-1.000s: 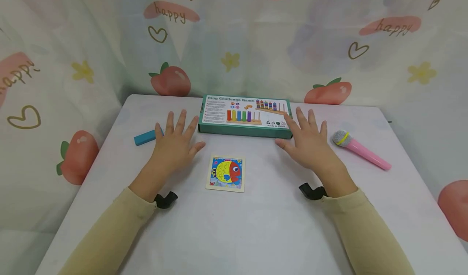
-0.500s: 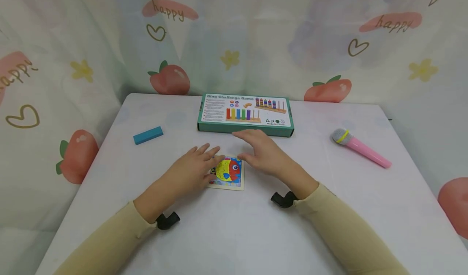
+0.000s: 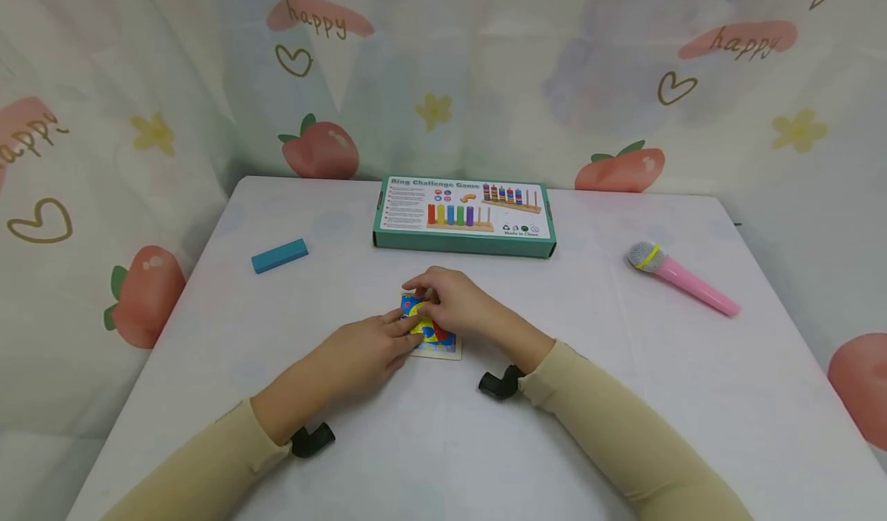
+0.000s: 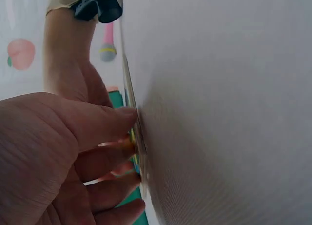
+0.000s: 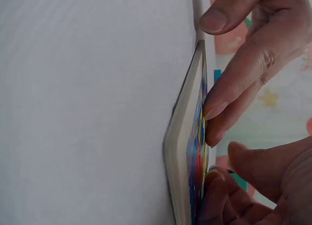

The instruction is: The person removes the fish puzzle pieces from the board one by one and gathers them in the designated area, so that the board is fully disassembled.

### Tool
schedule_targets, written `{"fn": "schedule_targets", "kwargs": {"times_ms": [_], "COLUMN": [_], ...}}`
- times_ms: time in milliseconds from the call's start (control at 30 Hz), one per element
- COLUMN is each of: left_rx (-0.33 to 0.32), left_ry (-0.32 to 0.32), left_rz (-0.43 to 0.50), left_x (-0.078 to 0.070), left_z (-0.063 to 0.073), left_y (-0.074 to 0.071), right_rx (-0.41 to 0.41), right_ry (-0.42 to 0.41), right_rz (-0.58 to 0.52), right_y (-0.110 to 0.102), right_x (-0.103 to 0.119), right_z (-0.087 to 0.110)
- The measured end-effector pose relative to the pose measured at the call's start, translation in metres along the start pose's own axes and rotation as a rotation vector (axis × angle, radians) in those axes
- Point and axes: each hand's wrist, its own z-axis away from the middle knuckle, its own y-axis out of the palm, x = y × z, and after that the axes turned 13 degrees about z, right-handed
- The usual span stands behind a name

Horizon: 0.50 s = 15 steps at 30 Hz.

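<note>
Fish puzzle (image 3: 443, 345): lies on the bench (image 3: 416, 459), beneath your left fingers and partly hidden behind your right fingers; it appears flat.
Left hand (image 3: 367, 348): your fingers are extended, slightly apart, and touch the left part of the printed face. Your thumb is just beside the puzzle's edge; contact there cannot be told.
Right hand (image 3: 457, 303): your fingers are bent over the upper part of the face. Whether they pinch a piece or only touch, you cannot tell from these views.
Hands on the fish: a second ago both are spread well apart, either side of the puzzle; half a second ago your right hand is by its right edge. Now both meet over it. In judgement, you have passed from reaching to handling; no piece is seen lifted.
Green box (image 3: 464, 242): beyond your right fingers, apart from them, unmoved.
Blue block (image 3: 280, 256): farther out and left of your left fingers, untouched.
Pink microphone (image 3: 696, 287): well right of your right fingers, untouched.
</note>
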Motion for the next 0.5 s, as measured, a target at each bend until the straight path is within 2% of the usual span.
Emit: {"fn": "schedule_targets", "kwargs": {"times_ms": [200,500], "left_rx": [-0.013,0.023], "left_ry": [0.019,-0.004], "left_rz": [0.026,0.073], "left_x": [0.0000,0.0001], "left_z": [0.0052,0.0025], "left_y": [0.0038,0.0042], "right_rx": [0.026,0.036], "right_ry": [0.038,0.072], "right_rz": [0.034,0.059], "right_y": [0.0022,0.0044], "right_x": [0.0049,0.0027], "right_z": [-0.0022,-0.0049]}}
